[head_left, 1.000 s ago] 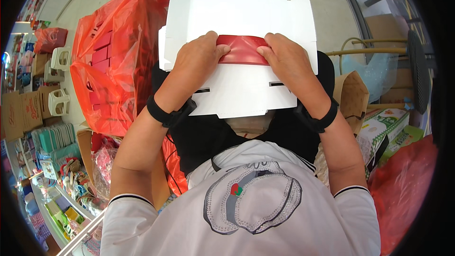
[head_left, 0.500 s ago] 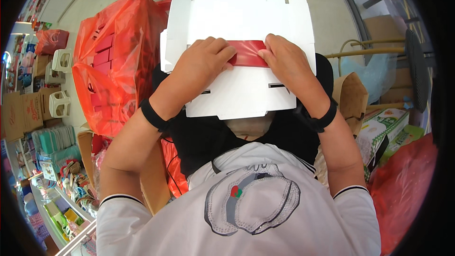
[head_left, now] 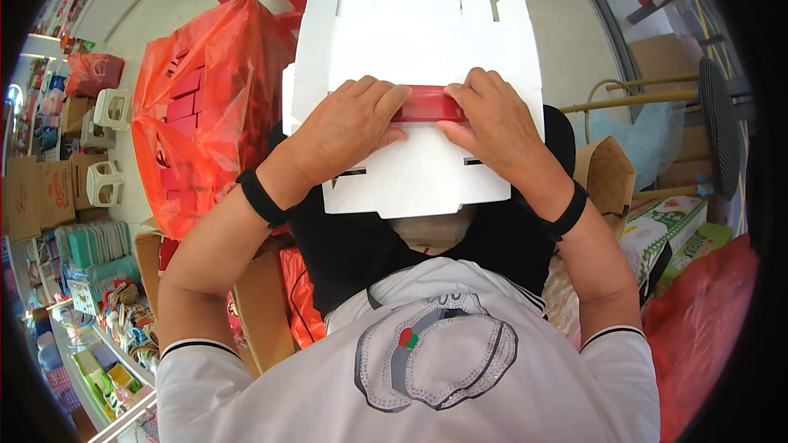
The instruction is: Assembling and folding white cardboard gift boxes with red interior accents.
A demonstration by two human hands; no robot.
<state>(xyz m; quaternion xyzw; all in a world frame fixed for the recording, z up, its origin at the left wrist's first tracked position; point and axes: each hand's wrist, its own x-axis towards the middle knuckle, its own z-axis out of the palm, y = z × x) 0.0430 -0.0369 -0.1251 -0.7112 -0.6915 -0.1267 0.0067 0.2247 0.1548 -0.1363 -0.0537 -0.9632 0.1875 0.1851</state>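
The red strip [head_left: 427, 104] is set crosswise on the white card [head_left: 410, 41], which is spread flat over the black trousers [head_left: 328, 250]. Its right end is clamped between the thumb and fingers of the right hand [head_left: 494, 123]. Its left end is covered by the fingers of the left hand [head_left: 353, 119]; whether it is pinched there cannot be told. A black band [head_left: 261, 199] is worn on the left wrist. Red boxes [head_left: 182, 107] are held in the orange bag [head_left: 238, 90], placed left of the card.
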